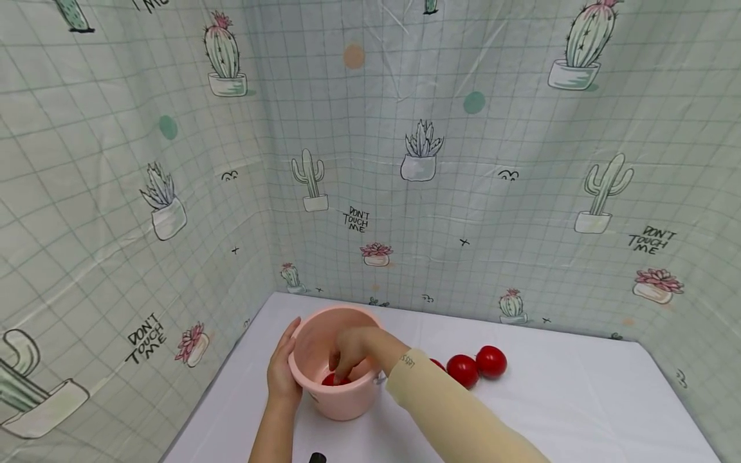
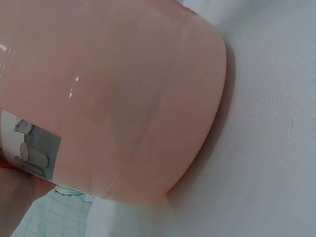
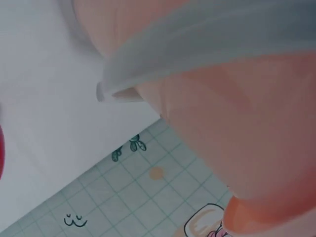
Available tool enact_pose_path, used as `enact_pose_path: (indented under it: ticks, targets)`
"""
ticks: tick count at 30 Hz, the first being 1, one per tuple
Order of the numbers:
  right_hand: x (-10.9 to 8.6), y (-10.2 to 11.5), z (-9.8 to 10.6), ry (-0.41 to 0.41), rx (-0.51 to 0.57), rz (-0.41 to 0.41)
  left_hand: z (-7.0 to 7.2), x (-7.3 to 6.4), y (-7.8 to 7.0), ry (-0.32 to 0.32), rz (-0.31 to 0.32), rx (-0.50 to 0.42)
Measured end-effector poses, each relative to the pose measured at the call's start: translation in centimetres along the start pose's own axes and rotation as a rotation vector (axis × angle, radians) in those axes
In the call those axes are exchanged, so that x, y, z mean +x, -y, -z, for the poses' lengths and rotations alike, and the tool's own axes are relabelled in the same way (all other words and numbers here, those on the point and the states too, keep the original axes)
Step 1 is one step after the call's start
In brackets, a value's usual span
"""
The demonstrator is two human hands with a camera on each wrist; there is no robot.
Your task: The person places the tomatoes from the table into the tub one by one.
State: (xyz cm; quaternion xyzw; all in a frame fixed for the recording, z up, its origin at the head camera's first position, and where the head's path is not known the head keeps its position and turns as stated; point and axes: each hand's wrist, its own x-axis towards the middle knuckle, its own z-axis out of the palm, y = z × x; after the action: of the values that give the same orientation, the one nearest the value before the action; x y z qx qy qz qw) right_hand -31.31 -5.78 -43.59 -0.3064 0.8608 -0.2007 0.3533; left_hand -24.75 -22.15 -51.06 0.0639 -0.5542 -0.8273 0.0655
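Observation:
A pink bucket (image 1: 347, 404) stands upright on the white table. My left hand (image 1: 283, 372) holds its left side near the rim; in the left wrist view, part of a hand (image 2: 19, 195) shows beside the bucket's printed label (image 2: 42, 150). Reaching in over the rim, my right hand (image 1: 352, 347) grips a shiny red round fruit (image 1: 331, 380) low inside the bucket, partly covered by the fingers. Whether it is an apple or a tomato, I cannot tell. The right wrist view shows the pale grey handle (image 3: 197, 47) across the bucket's wall, but no hand.
To the bucket's right lie red round fruits (image 1: 491, 362) on the white tabletop (image 1: 567, 399), one partly behind the right sleeve (image 1: 446, 405). A cactus-printed cloth (image 1: 451, 212) hangs behind and at the left. A small black object (image 1: 317, 458) shows at the bottom edge.

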Motion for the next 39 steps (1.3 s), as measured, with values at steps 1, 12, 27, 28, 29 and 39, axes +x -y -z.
enact_pose_path:
  ticks: [1, 12, 27, 28, 29, 39]
  targets:
    - [0.0, 0.0, -0.1, -0.005, 0.013, -0.004, 0.0, 0.0, 0.0, 0.003, -0.003, -0.002]
    - [-0.4, -0.3, -0.5, -0.024, -0.047, 0.022, -0.1, 0.1, 0.0, 0.017, -0.027, -0.009]
    - [-11.1, -6.5, 2.2, -0.400, 0.164, 0.223, -0.2, -0.2, -0.3, 0.014, -0.043, 0.047]
    - [-12.2, -7.6, 2.1, -0.422, 0.206, 0.216, -0.2, -0.2, -0.3, 0.013, -0.041, 0.045]
    - [-13.2, -8.7, 2.0, -0.449, 0.243, 0.211, -0.2, -0.2, -0.4, 0.015, -0.039, 0.045]
    - [-21.2, -17.8, -2.2, -0.667, 0.415, 0.096, -0.5, -0.4, -0.2, 0.019, -0.013, 0.043]
